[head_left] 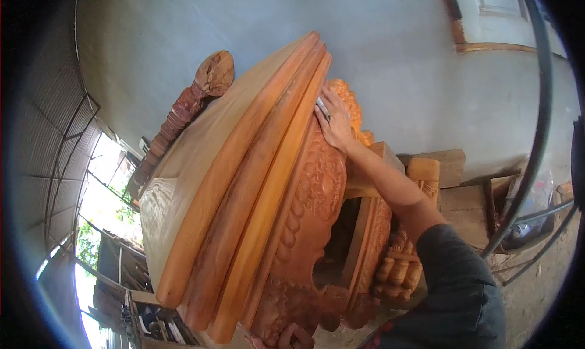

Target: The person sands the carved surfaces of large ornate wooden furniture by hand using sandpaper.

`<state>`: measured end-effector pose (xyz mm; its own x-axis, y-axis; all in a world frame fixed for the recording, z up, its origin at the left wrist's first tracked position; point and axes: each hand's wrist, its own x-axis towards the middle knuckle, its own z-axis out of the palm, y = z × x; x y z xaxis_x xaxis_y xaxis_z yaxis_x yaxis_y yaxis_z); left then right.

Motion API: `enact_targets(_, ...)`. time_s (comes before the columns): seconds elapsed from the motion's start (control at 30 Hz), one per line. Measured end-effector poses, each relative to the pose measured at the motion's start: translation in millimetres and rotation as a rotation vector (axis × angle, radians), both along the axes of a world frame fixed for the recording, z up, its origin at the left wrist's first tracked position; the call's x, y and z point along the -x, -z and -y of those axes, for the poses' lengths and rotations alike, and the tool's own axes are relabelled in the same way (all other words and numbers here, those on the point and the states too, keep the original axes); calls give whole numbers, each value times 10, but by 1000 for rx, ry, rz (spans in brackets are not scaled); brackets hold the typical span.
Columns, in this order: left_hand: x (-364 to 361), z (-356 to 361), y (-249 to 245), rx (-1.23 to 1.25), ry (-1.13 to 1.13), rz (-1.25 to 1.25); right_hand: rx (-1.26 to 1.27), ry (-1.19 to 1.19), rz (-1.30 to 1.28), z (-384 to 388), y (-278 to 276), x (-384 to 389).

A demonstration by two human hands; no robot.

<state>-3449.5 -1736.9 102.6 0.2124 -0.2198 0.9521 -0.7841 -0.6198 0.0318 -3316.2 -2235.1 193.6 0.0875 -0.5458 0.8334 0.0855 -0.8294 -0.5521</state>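
While a corrugated wall [46, 148] curves down your far left, daylight comes through an opening beside it, with green leaves [89, 242] outside. Below that, a shelf [146, 299] holds small mixed items, too small to name. Next, a dark reddish carved post [177, 119] with a rounded end leans behind the big wooden piece [234, 209], which fills the middle of the view, tilted. Its broad face is pale and smooth; three thick rounded mouldings run along its edge, and the reddish front [317, 178] is densely carved.

To the right of that, orange carving [348, 99] shows behind your hand, and a carved leg [399, 267] stands lower down, near wooden blocks [450, 166]. Farther right are a box [496, 206] with clear plastic in it, a dark curved bar [541, 99] and, above, a framed panel [487, 11] on the blue-grey wall [396, 63].

Your left hand can't be made out. Your right hand [335, 120] reaches up to the upper end of the mouldings — fingers bent and close together, closed on a small pale item [323, 108] against the wood. A dark sleeve [454, 282] covers your upper arm.
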Motion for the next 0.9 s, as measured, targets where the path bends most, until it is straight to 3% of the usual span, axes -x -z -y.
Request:
enact_targets(0.17,-44,60,9,-11,-32,-31,160,-91,157,407,193,114)
enact_targets(0.23,-54,82,20,-14,-45,-47,49,166,163,538,238,141)
enact_targets(0.4,-102,152,36,-36,-57,-86,-158,110,-47,842,271,-227)
enact_targets(0.47,-104,169,43,-32,-58,-100,-516,-35,-5,1058,325,-315)
enact_targets(0.5,-105,164,46,-27,-57,-103,-560,-155,65,1199,381,-303)
enact_targets(0.53,-104,164,51,-24,-53,-108,-566,-146,56,1257,461,-308)
enact_targets(0.6,-104,147,57,-9,-45,-106,-978,-159,103,1326,555,-399)
enact_targets(0.63,-103,138,61,-5,-44,-103,-1028,-21,141,1304,563,-483)
enact_targets(0.73,-77,70,69,16,-37,-98,-1129,42,117,1163,539,-480)
enact_targets(0.8,-65,22,83,28,-28,-99,-1085,53,145,833,469,-336)
enact_targets(0.9,-41,-68,147,46,-18,-114,-587,-5,276,148,571,-226)
